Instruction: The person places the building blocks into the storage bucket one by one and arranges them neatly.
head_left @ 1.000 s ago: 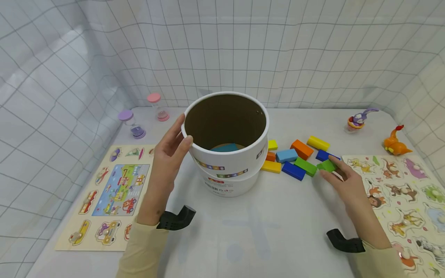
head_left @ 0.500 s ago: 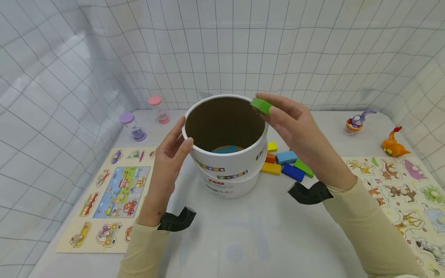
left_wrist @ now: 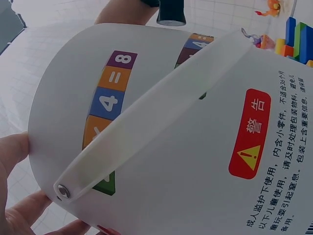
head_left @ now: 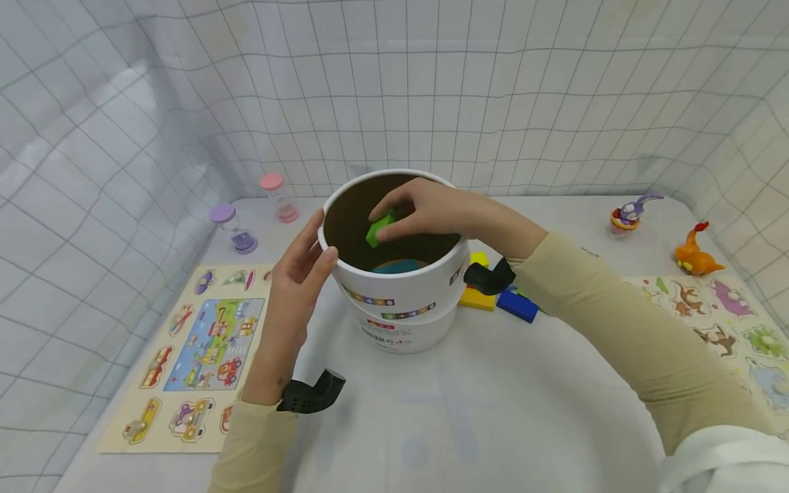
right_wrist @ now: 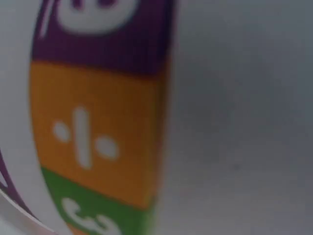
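A large white bucket (head_left: 403, 291) with printed sums stands on the table in the head view, its mouth tilted up to the camera. My left hand (head_left: 296, 274) rests on its left side near the rim, thumb and fingers spread against the outside. Inside the bucket's mouth my right hand (head_left: 425, 209) pinches a green block (head_left: 380, 229) between thumb and fingers. Something blue (head_left: 401, 266) shows at the bucket's bottom. A clear handle strap (left_wrist: 151, 112) crosses the bucket wall in the left wrist view. The right wrist view shows only the bucket's printed wall (right_wrist: 98, 132), close and blurred.
Right of the bucket lie a blue block (head_left: 518, 305), a yellow block (head_left: 477, 299) and others, partly behind the right sleeve. Picture puzzle boards flank the bucket: vehicles (head_left: 212, 342) on the left, animals (head_left: 764, 342) on the right. Two sand timers (head_left: 234, 229) and two toy figures (head_left: 696, 253) stand farther back.
My right hand has picked up the green block from the pile at right, carried it left over the bucket's rim and lowered it inside the mouth. The left hand stays at the bucket.
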`<action>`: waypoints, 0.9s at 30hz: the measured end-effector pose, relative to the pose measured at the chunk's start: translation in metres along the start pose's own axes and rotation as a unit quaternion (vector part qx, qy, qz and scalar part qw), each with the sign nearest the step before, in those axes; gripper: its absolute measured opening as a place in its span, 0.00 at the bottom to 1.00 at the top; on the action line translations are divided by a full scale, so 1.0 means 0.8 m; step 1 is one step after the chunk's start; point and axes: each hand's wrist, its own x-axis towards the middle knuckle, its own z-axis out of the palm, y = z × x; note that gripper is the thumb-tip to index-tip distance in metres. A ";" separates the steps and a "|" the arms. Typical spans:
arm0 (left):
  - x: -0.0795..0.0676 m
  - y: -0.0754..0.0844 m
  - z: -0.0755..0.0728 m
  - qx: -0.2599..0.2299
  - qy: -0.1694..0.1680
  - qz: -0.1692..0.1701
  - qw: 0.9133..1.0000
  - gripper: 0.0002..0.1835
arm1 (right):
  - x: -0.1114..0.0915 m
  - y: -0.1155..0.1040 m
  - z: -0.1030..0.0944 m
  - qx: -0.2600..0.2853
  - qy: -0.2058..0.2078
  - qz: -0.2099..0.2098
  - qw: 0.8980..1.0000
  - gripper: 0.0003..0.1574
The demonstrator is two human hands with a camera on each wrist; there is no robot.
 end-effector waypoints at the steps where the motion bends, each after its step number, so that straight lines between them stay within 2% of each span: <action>1: 0.000 0.000 0.000 0.000 0.000 0.000 1.000 0.27 | 0.005 0.001 0.001 -0.016 -0.015 0.006 1.000 0.25; 4: 0.000 0.000 0.000 0.000 0.002 -0.001 1.000 0.27 | 0.016 0.002 0.002 -0.055 -0.045 0.022 0.997 0.26; 7: 0.000 0.000 0.000 0.003 0.002 0.000 1.000 0.27 | 0.016 0.003 0.002 -0.065 -0.035 0.018 0.997 0.26; 10: 0.001 -0.001 0.000 0.003 0.001 0.001 1.000 0.27 | 0.010 0.004 0.003 -0.040 0.030 -0.020 0.999 0.24; 12: 0.001 -0.001 0.000 0.001 0.000 0.002 1.000 0.27 | -0.007 -0.006 0.005 0.012 0.096 -0.052 0.994 0.21; 14: 0.000 -0.001 0.000 0.000 -0.001 0.003 1.000 0.27 | -0.030 -0.013 0.009 0.074 0.165 -0.082 0.980 0.20; 16: 0.000 -0.001 0.001 0.000 -0.002 0.004 1.000 0.28 | -0.059 -0.012 0.013 0.127 0.233 -0.102 0.959 0.19; 17: 0.000 -0.001 0.002 -0.001 -0.001 0.003 1.000 0.27 | -0.074 -0.007 0.016 0.150 0.265 -0.105 0.947 0.18; 19: 0.001 0.000 0.002 0.000 -0.001 0.005 1.000 0.28 | -0.096 0.020 0.021 0.176 0.321 -0.102 0.925 0.19; 21: 0.000 0.001 0.003 0.000 0.000 0.006 1.000 0.27 | -0.117 0.052 0.029 0.184 0.364 -0.070 0.910 0.20; 23: -0.001 0.003 0.003 -0.001 0.001 0.007 1.000 0.27 | -0.135 0.085 0.039 0.190 0.391 -0.013 0.901 0.22; 27: -0.004 0.005 0.002 0.002 0.002 0.004 1.000 0.27 | -0.164 0.146 0.064 0.198 0.403 0.128 0.884 0.28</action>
